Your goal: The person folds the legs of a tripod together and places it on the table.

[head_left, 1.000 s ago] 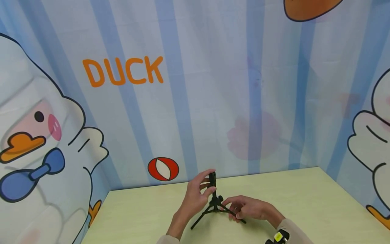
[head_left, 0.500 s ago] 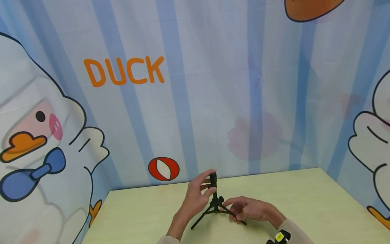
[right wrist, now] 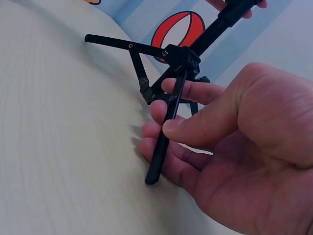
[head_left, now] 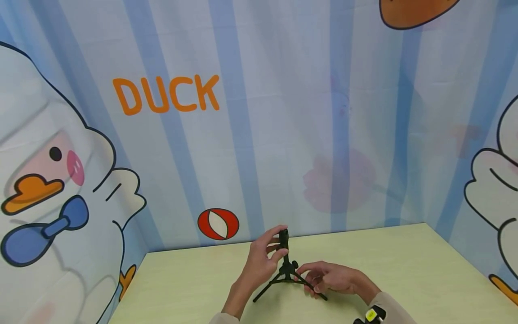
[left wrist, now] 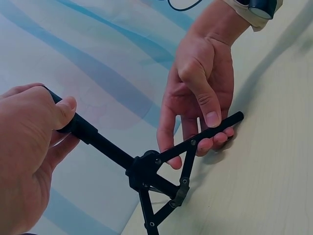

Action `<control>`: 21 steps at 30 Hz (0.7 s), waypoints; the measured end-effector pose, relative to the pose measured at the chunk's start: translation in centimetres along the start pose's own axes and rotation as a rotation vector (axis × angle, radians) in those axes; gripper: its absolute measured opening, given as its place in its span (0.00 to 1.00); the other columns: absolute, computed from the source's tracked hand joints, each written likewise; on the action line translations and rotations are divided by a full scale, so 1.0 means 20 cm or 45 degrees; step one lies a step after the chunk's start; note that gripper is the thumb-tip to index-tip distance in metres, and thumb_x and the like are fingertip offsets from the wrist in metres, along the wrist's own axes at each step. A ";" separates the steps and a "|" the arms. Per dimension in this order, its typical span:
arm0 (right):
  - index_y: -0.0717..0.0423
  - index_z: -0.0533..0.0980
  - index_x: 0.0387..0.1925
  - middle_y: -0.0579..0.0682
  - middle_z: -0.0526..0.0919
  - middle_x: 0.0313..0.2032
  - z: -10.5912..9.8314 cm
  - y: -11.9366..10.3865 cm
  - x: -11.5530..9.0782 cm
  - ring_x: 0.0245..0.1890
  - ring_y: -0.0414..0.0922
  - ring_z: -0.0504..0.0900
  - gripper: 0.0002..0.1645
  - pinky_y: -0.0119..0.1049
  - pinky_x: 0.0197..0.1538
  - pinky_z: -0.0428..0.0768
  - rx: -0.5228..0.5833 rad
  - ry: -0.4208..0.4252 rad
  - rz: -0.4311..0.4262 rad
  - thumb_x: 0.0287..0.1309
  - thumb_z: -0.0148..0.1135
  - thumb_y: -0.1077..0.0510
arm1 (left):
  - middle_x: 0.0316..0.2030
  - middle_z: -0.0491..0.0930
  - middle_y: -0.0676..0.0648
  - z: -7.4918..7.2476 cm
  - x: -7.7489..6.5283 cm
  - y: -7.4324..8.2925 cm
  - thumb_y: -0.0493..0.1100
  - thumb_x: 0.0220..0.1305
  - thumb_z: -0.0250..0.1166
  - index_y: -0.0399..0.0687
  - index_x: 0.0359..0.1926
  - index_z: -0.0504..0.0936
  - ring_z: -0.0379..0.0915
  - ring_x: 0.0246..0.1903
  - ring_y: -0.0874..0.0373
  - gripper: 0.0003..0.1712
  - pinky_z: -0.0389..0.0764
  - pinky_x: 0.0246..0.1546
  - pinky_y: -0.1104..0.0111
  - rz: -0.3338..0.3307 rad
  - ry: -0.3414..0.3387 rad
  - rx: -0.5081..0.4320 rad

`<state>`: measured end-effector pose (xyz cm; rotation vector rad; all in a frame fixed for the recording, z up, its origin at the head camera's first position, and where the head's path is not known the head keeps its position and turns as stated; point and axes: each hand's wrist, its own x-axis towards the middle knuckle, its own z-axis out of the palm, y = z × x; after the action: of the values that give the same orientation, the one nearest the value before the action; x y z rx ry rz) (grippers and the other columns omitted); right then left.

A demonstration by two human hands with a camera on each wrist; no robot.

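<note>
A small black tripod (head_left: 288, 269) stands upright on the table with its legs spread. My left hand (head_left: 261, 261) holds the thick upper part of its post, thumb on the near side and fingertips at the top. My right hand (head_left: 333, 276) pinches the right leg between thumb and fingers. In the right wrist view that leg (right wrist: 159, 156) crosses the curled fingers, thumb pressed on top. The left wrist view shows the folding braces (left wrist: 186, 169) joining the legs to the post's lower end. A small knob (head_left: 295, 264) sticks out at the hub.
The pale yellow table (head_left: 194, 279) reaches back to a hanging curtain (head_left: 279, 135) printed with blue stripes, ducks and a red ball. A device with a yellow patch (head_left: 371, 314) is strapped on the right wrist.
Both hands keep their holds on the tripod, which stays in place. The head view has shifted very slightly.
</note>
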<state>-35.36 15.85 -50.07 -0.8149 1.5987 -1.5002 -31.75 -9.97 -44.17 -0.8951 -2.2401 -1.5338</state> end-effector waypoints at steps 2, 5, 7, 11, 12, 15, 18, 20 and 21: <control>0.70 0.63 0.72 0.56 0.81 0.44 0.00 -0.01 0.01 0.38 0.46 0.79 0.39 0.37 0.47 0.80 -0.005 -0.002 0.024 0.57 0.46 0.81 | 0.64 0.78 0.48 0.00 0.00 0.00 0.30 0.68 0.68 0.59 0.72 0.74 0.81 0.56 0.48 0.35 0.82 0.58 0.62 -0.008 0.002 0.000; 0.70 0.64 0.72 0.57 0.81 0.45 0.01 -0.03 0.01 0.38 0.46 0.80 0.40 0.37 0.47 0.81 0.000 -0.021 0.052 0.56 0.46 0.82 | 0.64 0.77 0.48 -0.01 0.00 0.01 0.30 0.69 0.68 0.59 0.72 0.73 0.81 0.56 0.49 0.35 0.82 0.58 0.62 -0.019 0.004 -0.005; 0.69 0.65 0.72 0.57 0.81 0.44 0.00 -0.03 0.02 0.38 0.45 0.80 0.41 0.36 0.47 0.81 0.006 -0.034 0.058 0.55 0.46 0.83 | 0.64 0.77 0.48 -0.01 0.00 0.01 0.30 0.69 0.68 0.60 0.72 0.73 0.81 0.56 0.49 0.35 0.81 0.58 0.62 -0.029 0.004 -0.010; 0.69 0.63 0.73 0.56 0.82 0.45 0.00 -0.03 0.02 0.39 0.45 0.81 0.43 0.36 0.46 0.82 0.054 -0.056 0.054 0.53 0.46 0.84 | 0.64 0.78 0.47 -0.01 0.00 0.01 0.30 0.69 0.68 0.59 0.72 0.73 0.81 0.56 0.48 0.35 0.82 0.58 0.62 -0.016 0.006 -0.018; 0.69 0.62 0.74 0.56 0.82 0.45 0.00 -0.02 0.02 0.39 0.45 0.81 0.44 0.36 0.46 0.83 0.070 -0.059 0.051 0.53 0.46 0.84 | 0.64 0.78 0.47 -0.01 0.00 0.00 0.30 0.69 0.68 0.59 0.72 0.74 0.81 0.56 0.48 0.35 0.82 0.58 0.62 -0.012 0.007 -0.018; 0.70 0.60 0.75 0.55 0.82 0.46 -0.01 -0.02 0.02 0.40 0.44 0.81 0.45 0.36 0.46 0.83 0.119 -0.075 0.044 0.52 0.47 0.84 | 0.64 0.78 0.48 -0.01 0.00 0.00 0.30 0.68 0.68 0.58 0.72 0.74 0.82 0.56 0.48 0.35 0.82 0.58 0.62 -0.006 0.007 -0.015; 0.69 0.61 0.74 0.54 0.83 0.45 -0.01 -0.01 0.01 0.40 0.43 0.80 0.45 0.35 0.46 0.82 0.129 -0.093 0.029 0.52 0.47 0.83 | 0.63 0.78 0.48 0.00 0.00 0.00 0.30 0.68 0.68 0.58 0.71 0.74 0.82 0.55 0.49 0.35 0.82 0.57 0.62 -0.011 0.005 -0.009; 0.69 0.61 0.74 0.53 0.82 0.44 -0.01 -0.01 0.01 0.40 0.43 0.80 0.45 0.36 0.47 0.82 0.128 -0.103 0.023 0.52 0.47 0.83 | 0.63 0.78 0.48 0.00 0.00 0.00 0.29 0.68 0.68 0.58 0.71 0.74 0.82 0.55 0.49 0.35 0.82 0.57 0.62 -0.015 0.004 -0.005; 0.69 0.61 0.74 0.53 0.82 0.44 -0.02 -0.01 0.01 0.39 0.43 0.79 0.44 0.36 0.46 0.82 0.126 -0.105 0.020 0.53 0.47 0.83 | 0.63 0.78 0.47 0.00 0.00 0.01 0.29 0.68 0.68 0.58 0.71 0.74 0.82 0.55 0.49 0.35 0.82 0.57 0.62 -0.014 0.003 -0.005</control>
<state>-35.73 15.82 -49.92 -0.7966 1.4558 -1.5032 -31.65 -9.94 -44.09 -0.8830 -2.2449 -1.5434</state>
